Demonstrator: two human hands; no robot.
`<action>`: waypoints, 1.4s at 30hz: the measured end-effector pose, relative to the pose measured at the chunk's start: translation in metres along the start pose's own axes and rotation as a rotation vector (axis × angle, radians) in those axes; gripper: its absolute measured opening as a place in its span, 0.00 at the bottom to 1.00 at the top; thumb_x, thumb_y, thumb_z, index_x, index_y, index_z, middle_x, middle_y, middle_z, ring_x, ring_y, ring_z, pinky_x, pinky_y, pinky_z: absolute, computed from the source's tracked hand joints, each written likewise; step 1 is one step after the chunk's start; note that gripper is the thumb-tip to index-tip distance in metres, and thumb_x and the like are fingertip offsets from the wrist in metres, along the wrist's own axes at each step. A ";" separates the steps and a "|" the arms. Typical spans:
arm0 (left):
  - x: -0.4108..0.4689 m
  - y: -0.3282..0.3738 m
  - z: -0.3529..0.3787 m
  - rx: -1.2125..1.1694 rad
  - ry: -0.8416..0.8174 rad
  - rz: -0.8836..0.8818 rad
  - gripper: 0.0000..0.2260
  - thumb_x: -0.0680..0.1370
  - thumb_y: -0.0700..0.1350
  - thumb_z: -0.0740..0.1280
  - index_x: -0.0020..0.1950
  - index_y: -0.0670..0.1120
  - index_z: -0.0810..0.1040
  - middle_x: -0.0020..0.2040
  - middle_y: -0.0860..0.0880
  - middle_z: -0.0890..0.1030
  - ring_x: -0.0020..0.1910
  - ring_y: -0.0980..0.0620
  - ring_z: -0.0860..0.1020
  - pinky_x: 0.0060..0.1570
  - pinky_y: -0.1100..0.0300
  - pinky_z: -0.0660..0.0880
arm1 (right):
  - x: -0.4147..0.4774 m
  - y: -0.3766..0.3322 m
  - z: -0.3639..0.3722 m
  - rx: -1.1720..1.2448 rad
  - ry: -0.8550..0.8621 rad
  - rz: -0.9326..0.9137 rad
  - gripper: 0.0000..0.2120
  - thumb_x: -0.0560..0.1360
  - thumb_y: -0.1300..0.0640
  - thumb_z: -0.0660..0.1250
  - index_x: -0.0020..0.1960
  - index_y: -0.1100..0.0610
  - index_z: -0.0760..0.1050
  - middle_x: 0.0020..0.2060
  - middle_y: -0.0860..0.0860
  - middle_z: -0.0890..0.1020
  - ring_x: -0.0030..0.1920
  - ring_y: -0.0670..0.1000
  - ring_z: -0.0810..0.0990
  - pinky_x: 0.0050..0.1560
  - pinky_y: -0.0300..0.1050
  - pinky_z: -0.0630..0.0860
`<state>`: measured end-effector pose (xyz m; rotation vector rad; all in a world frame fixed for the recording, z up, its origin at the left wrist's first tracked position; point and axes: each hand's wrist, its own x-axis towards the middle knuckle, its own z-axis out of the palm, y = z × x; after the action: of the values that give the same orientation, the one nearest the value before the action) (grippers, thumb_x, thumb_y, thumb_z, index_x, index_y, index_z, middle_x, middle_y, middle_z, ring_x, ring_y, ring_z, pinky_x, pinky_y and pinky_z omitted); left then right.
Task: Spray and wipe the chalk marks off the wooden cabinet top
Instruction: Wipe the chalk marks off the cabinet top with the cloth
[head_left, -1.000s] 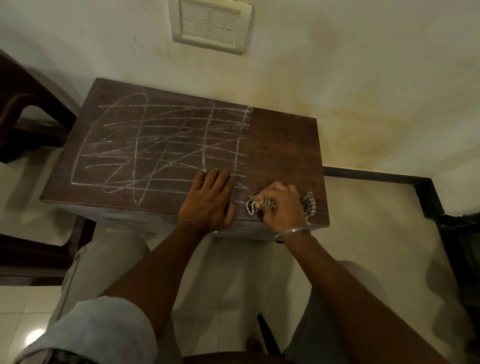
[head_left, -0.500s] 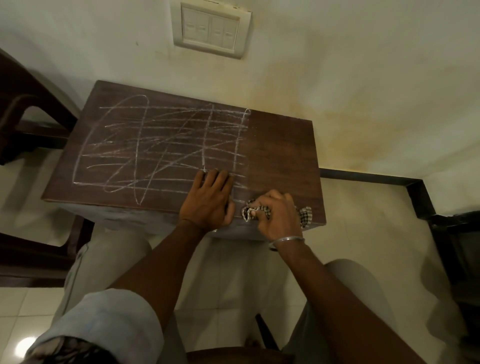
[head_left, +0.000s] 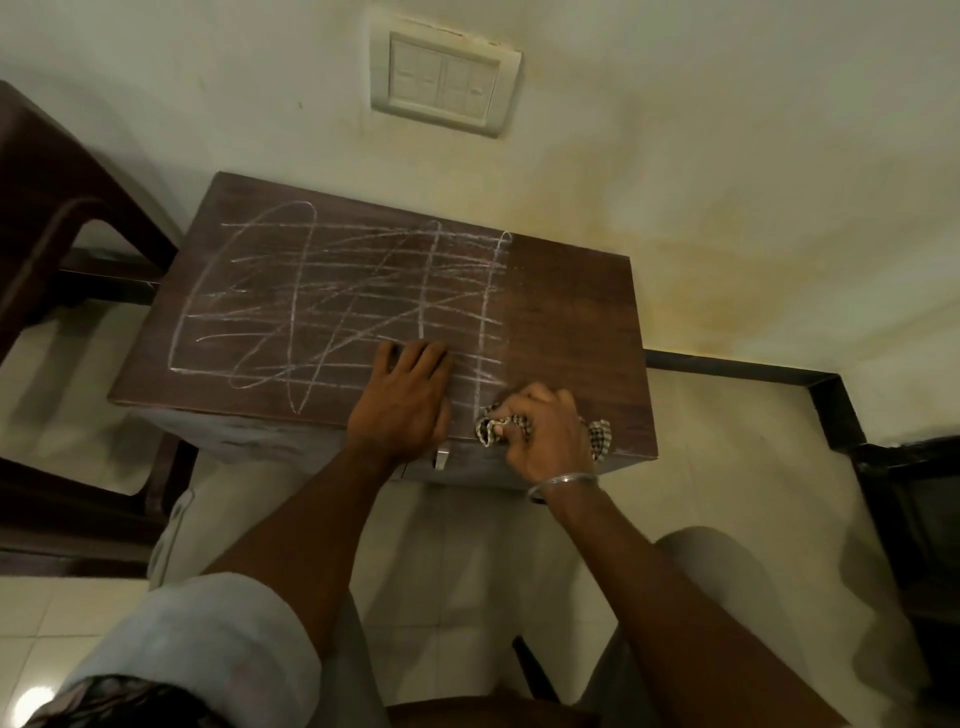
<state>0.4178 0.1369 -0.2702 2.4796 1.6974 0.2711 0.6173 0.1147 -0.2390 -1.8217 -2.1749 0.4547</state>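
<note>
A dark wooden cabinet top (head_left: 571, 312) stands against the wall. White chalk marks (head_left: 332, 301) cross its left and middle parts; the right strip shows bare wood. My left hand (head_left: 405, 400) lies flat on the top near the front edge, fingers straight, over some chalk lines. My right hand (head_left: 545, 431) grips a bunched checkered cloth (head_left: 498, 428) at the front edge, just right of the last vertical chalk line. A second bit of the cloth sticks out to the right of that hand. No spray bottle is in view.
A switch plate (head_left: 444, 83) is on the wall above the cabinet. A dark chair (head_left: 57, 218) stands to the left. A small metal handle (head_left: 441, 460) shows on the cabinet front. Dark skirting (head_left: 779, 371) runs along the tiled floor at right.
My right hand with the cloth has slid a little toward the front edge of the top. My left hand has stayed in place.
</note>
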 end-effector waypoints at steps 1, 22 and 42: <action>0.001 0.001 0.001 0.001 0.014 -0.002 0.26 0.75 0.52 0.55 0.66 0.38 0.76 0.65 0.41 0.75 0.63 0.42 0.70 0.64 0.38 0.67 | 0.007 0.000 0.000 -0.001 0.005 0.013 0.08 0.71 0.60 0.71 0.44 0.47 0.81 0.46 0.44 0.77 0.48 0.52 0.70 0.42 0.45 0.71; 0.001 0.002 0.000 -0.031 0.040 -0.045 0.24 0.75 0.51 0.55 0.65 0.40 0.77 0.65 0.41 0.76 0.64 0.42 0.73 0.67 0.36 0.67 | 0.031 -0.021 0.009 -0.011 0.070 0.078 0.08 0.72 0.59 0.71 0.45 0.46 0.81 0.47 0.45 0.78 0.49 0.52 0.70 0.44 0.47 0.72; 0.003 0.001 0.010 -0.040 0.110 -0.083 0.23 0.77 0.50 0.58 0.67 0.40 0.77 0.67 0.42 0.76 0.67 0.43 0.72 0.71 0.40 0.65 | 0.063 -0.012 0.006 -0.047 0.013 0.024 0.08 0.72 0.59 0.70 0.44 0.46 0.80 0.46 0.44 0.77 0.50 0.51 0.69 0.43 0.45 0.70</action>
<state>0.4223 0.1397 -0.2798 2.4006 1.8124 0.4357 0.5934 0.1741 -0.2397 -1.8717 -2.1749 0.3994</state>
